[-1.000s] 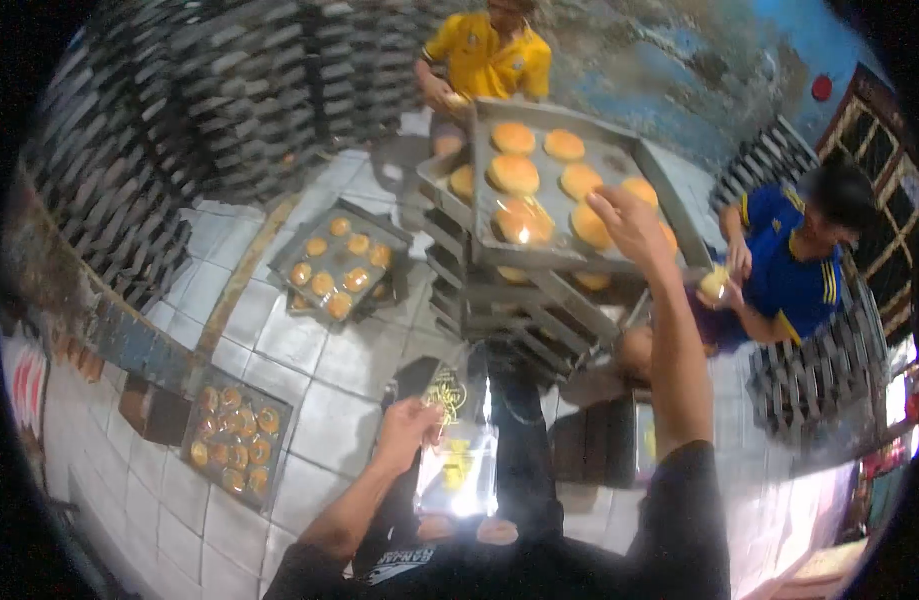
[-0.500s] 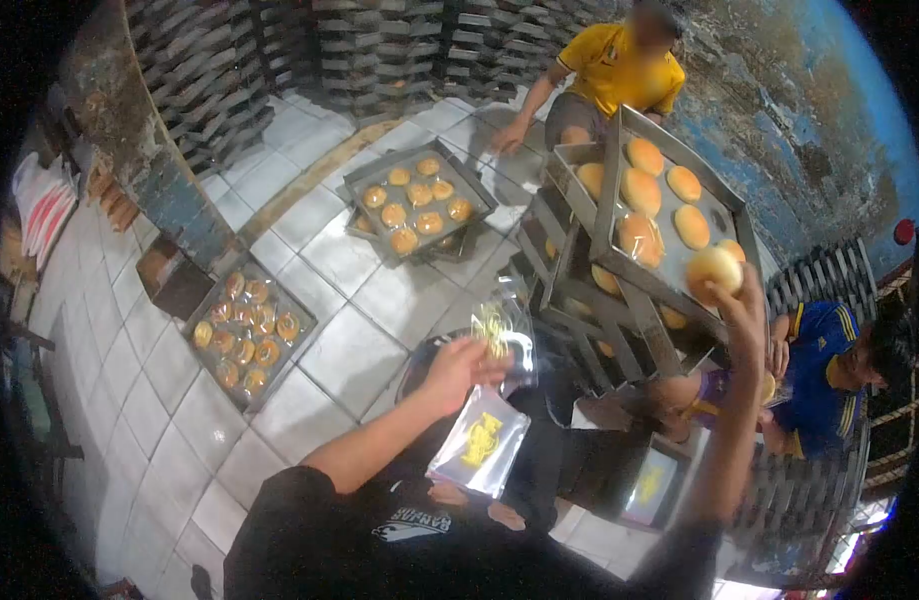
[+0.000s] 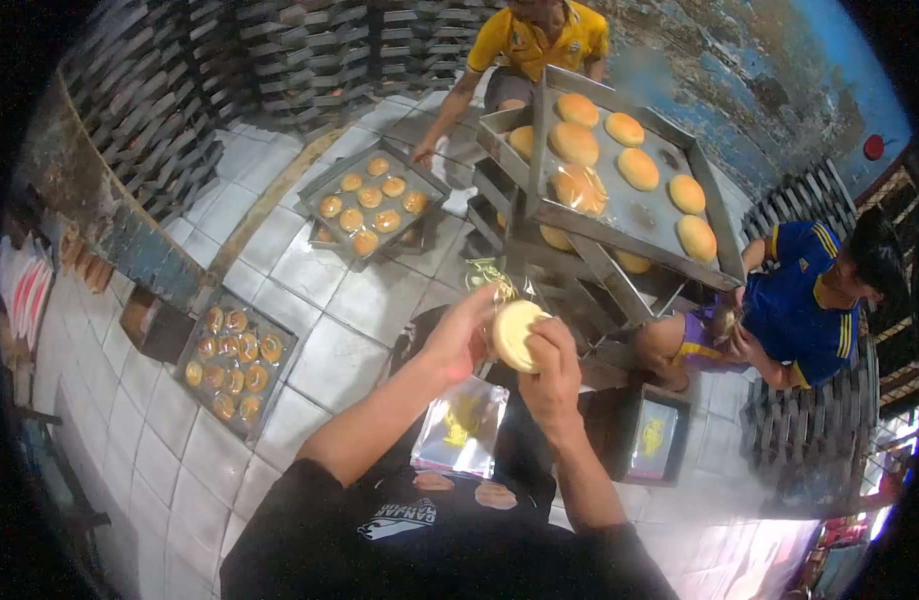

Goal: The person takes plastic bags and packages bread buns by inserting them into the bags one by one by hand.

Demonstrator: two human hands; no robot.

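In front of my chest, my right hand point(image 3: 552, 378) grips a round bun point(image 3: 517, 335), its pale flat side facing me. My left hand point(image 3: 459, 335) is closed on a clear plastic bag point(image 3: 489, 275) with yellow print, right beside the bun. The bag's mouth is partly hidden by my fingers and the bun. On my lap lies a stack of clear bags point(image 3: 461, 430) with the same yellow print. Ahead to the right, a metal tray point(image 3: 644, 232) of golden buns point(image 3: 637, 169) rests tilted on stacked trays; one bun point(image 3: 579, 190) there is wrapped in plastic.
Trays of wrapped buns stand on the floor, one ahead point(image 3: 324, 180) and one to the left point(image 3: 269, 400). A person in yellow point(image 3: 549, 40) sits ahead; another in blue point(image 3: 814, 290) sits at right, beside a box point(image 3: 669, 470) holding printed bags.
My right hand has brought the bun from the tilted tray down and left to my left hand. The bag stays in my left hand. The view has shifted slightly.
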